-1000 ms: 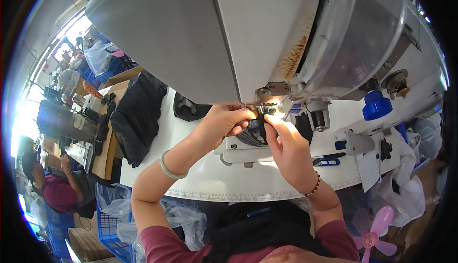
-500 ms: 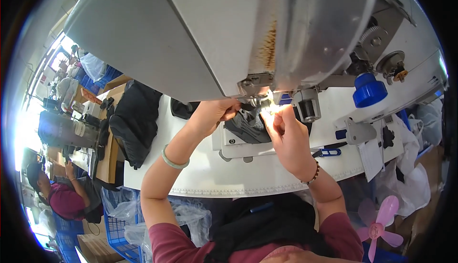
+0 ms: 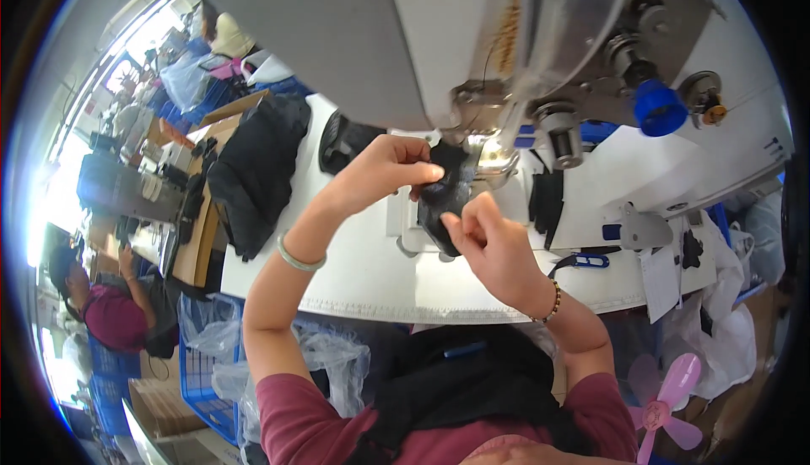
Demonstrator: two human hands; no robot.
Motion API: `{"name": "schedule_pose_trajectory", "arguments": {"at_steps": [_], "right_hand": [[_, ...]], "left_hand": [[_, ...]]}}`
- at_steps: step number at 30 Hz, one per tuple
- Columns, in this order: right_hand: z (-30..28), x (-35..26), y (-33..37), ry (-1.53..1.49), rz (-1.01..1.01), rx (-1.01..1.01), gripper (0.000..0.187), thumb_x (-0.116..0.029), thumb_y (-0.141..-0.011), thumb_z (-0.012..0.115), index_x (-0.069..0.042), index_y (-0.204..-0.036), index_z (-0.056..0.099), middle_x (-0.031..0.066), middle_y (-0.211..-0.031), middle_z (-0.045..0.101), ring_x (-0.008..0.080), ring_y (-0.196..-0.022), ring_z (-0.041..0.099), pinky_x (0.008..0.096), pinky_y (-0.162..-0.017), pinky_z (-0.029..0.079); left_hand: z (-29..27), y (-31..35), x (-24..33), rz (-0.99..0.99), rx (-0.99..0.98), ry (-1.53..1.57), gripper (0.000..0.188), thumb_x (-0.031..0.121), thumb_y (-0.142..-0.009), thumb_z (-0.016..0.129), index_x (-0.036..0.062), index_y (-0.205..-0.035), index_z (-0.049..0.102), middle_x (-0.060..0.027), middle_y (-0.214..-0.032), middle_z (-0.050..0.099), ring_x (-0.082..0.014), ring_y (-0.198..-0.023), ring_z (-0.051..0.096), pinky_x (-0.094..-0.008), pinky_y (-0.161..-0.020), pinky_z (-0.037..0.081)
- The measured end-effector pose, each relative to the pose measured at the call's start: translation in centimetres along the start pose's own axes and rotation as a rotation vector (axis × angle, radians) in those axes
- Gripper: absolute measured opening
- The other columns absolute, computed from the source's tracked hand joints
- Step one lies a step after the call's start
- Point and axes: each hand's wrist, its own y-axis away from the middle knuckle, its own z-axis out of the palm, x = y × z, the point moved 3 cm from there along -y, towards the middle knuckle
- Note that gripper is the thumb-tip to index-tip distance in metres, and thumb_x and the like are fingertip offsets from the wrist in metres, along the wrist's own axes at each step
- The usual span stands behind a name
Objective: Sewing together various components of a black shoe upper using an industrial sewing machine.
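A small dark fabric piece (image 3: 442, 199) is held up at the front of a sewing machine (image 3: 325, 35), left of its lit needle area (image 3: 494, 154). My left hand (image 3: 384, 171) pinches the piece's upper left side between thumb and fingers. At its lower right edge, my right hand (image 3: 499, 250) is closed, thumb and bent index finger against the fabric. The fingertips' exact grip there is partly hidden. Behind my left hand, a black padded piece (image 3: 344, 143) lies on the white table (image 3: 354, 283).
A blue-handled cutter (image 3: 588, 260) and black strips (image 3: 547, 203) lie right of my hands. Black fabric (image 3: 260, 170) is heaped at the left. A blue basket (image 3: 207, 381) with clear plastic stands below, and a pink fan (image 3: 658, 414) at lower right. Another person (image 3: 118, 317) sits far left.
The fabric piece has come out from under the needle area toward me and hangs tilted between my hands. My right hand has moved nearer and lower; my left hand has risen slightly.
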Motion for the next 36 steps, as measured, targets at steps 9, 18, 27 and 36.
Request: {"name": "schedule_pose_trajectory", "arguments": {"at_steps": [9,18,27,36], "right_hand": [[2.2,-1.8,-6.4,0.007,-0.111,-0.609,0.044,-0.010,-0.073,0.070,-0.002,-0.112,0.052,0.0063,-0.087,0.061,0.0118,-0.062,0.049,0.0242,-0.060,0.043],[3.3,-2.2,-6.8,-0.355,0.261,-0.686,0.027,-0.008,-0.076,0.071,0.001,-0.098,0.058,0.0046,-0.087,0.062,0.0042,-0.048,0.046,0.0185,-0.049,0.040],[3.1,-3.5,-4.8,0.025,-0.281,-0.254,0.027,-0.011,-0.074,0.073,-0.003,-0.095,0.060,0.0046,-0.094,0.051,0.0116,-0.066,0.054,0.0243,-0.058,0.044],[3.0,-2.4,-5.4,-0.141,-0.240,-0.326,0.012,-0.004,-0.078,0.066,-0.002,-0.089,0.060,0.0042,-0.089,0.052,0.0158,-0.067,0.054,0.0259,-0.058,0.044]], "left_hand": [[-3.3,7.4,2.3,0.050,-0.229,-0.573,0.021,-0.003,-0.071,0.063,0.0008,-0.089,0.052,-0.0002,-0.079,0.054,-0.0057,-0.079,0.050,-0.0237,-0.079,0.041],[-3.8,10.0,1.3,0.207,0.174,-0.292,0.044,-0.003,-0.080,0.062,0.0042,-0.120,0.046,-0.0031,-0.081,0.063,-0.0054,-0.074,0.052,-0.0202,-0.068,0.039],[-1.5,10.2,0.4,0.211,0.271,-0.223,0.035,0.004,-0.081,0.064,0.0055,-0.113,0.050,-0.0020,-0.080,0.063,-0.0048,-0.069,0.050,-0.0200,-0.061,0.038],[-1.4,9.4,-0.2,0.184,0.234,-0.151,0.032,0.003,-0.084,0.062,0.0029,-0.113,0.050,-0.0033,-0.086,0.062,-0.0052,-0.079,0.054,-0.0194,-0.072,0.044]]}}
